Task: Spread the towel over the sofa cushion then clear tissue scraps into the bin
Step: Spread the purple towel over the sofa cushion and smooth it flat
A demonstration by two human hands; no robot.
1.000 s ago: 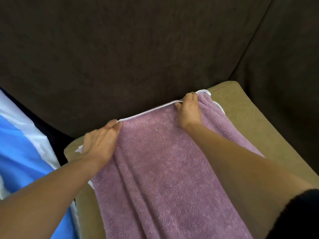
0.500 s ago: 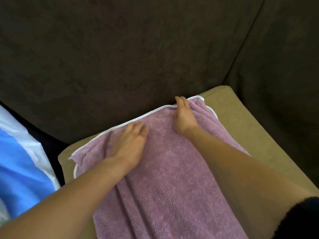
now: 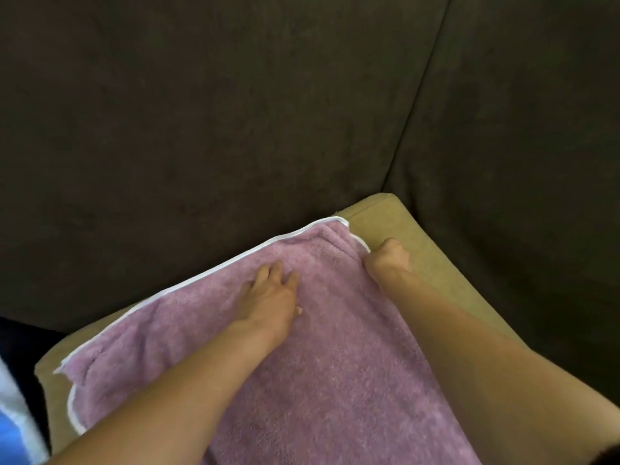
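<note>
I see the fluffy mauve terry towel with white piping (image 3: 335, 364) lying flat on the tan rectangular sofa cushion (image 3: 429, 243). All positions below are given relative to this towel.

1. Towel position: it covers most of the cushion top. Its far piped edge runs along the cushion's rear edge, close to the dark brown upholstered sofa back (image 3: 235, 129). A bare strip of cushion shows beyond the towel's right edge and a narrower strip beyond its left edge.

2. Left hand (image 3: 271, 297): it rests palm down on the towel's far central area, fingers extended and slightly spread, flat against the pile. It grips nothing.

3. Right hand (image 3: 389, 256): it sits at the towel's right edge, just below the far right corner. The fingers are curled into a closed fist at the piping. I cannot tell whether they actually pinch the towel edge or merely press beside it.

4. Towel surface: shallow folds remain near the far left corner, where the piping curls back.

5. Surroundings: a blue and white cloth (image 3: 13, 427) lies beyond the towel's left side, apart from the cushion.
</note>
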